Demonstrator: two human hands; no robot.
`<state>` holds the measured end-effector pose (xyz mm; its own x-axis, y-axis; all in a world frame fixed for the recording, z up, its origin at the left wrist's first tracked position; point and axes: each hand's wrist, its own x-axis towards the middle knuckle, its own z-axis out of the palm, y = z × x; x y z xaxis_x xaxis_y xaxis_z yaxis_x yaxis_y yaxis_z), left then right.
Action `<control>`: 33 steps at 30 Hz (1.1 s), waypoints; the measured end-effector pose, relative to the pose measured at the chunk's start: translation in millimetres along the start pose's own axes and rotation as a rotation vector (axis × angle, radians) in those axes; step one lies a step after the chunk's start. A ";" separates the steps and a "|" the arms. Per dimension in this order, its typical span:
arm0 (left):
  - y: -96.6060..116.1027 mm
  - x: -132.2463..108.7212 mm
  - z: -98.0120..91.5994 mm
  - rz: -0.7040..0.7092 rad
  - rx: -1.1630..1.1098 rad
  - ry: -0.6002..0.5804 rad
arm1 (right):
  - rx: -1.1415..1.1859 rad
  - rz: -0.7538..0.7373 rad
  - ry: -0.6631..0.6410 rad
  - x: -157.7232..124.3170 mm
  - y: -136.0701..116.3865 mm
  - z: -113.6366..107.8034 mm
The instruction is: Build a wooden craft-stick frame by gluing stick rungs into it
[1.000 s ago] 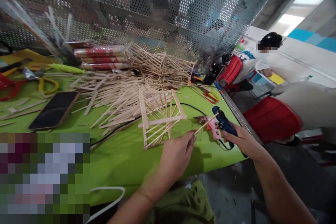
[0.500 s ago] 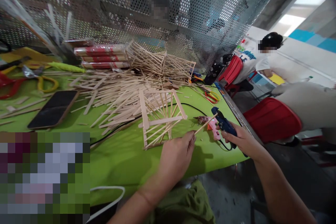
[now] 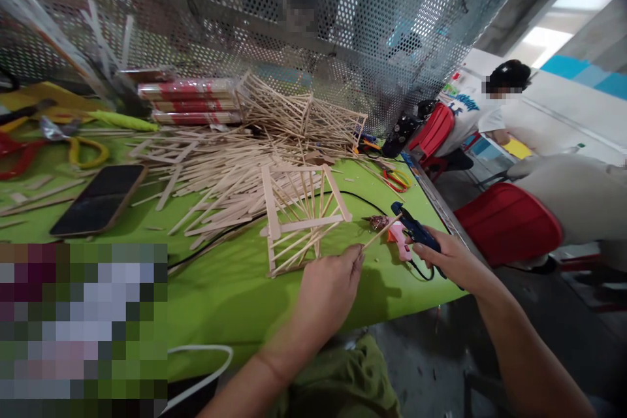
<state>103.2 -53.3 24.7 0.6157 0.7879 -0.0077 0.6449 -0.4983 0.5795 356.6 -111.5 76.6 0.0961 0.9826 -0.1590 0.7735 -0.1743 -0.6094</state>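
In my left hand [image 3: 333,284], fingers pinched shut, is a thin wooden stick [image 3: 379,233] that slants up to the right. My right hand [image 3: 448,258] is closed around the handles of dark blue cutting pliers [image 3: 414,228]. The stick's far end meets the head of the pliers; whether the jaws are closed on it I cannot tell. Just beyond my left hand stands a small frame of flat craft sticks and thin rods [image 3: 306,225]. A pink glue gun [image 3: 402,243] lies on the green table behind the pliers, its nozzle pointing left.
A heap of loose sticks [image 3: 230,179] covers the table's middle, with a larger stick structure [image 3: 304,114] and red-labelled stick packs [image 3: 191,101] behind. A phone [image 3: 100,199], scissors [image 3: 88,151] and a black cable [image 3: 353,194] lie around. Perforated metal screen [image 3: 220,26] stands at the back.
The pliers' head has shifted slightly left along the stick, so less of the stick shows between it and my left hand. The left hand is almost unmoved.
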 end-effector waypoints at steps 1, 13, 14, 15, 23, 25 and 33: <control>-0.3 0.1 0.1 -0.001 -0.002 -0.003 | -0.010 0.003 0.000 0.6 0.3 -0.1; -1.5 2.5 -0.2 -0.027 0.025 -0.053 | -0.086 -0.042 0.031 10.9 13.0 10.4; -2.0 3.4 1.3 -0.027 0.025 -0.054 | -0.103 -0.045 0.032 12.2 13.0 11.2; -2.5 4.3 2.8 -0.027 0.024 -0.054 | -0.118 -0.048 0.031 13.7 13.3 12.0; -5.9 10.0 11.3 -0.045 0.015 -0.038 | -0.178 0.007 0.158 24.7 25.3 22.3; -7.6 10.2 12.2 -0.045 -0.011 -0.027 | -0.150 0.017 0.146 25.5 25.9 23.0; -18.2 7.7 19.3 0.026 -0.244 0.023 | 0.085 0.094 0.150 36.2 22.8 8.1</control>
<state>104.9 -45.1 -1.6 0.6184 0.7855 0.0261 0.4988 -0.4180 0.7592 372.6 -80.4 50.7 0.2624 0.9592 -0.1051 0.7014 -0.2644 -0.6620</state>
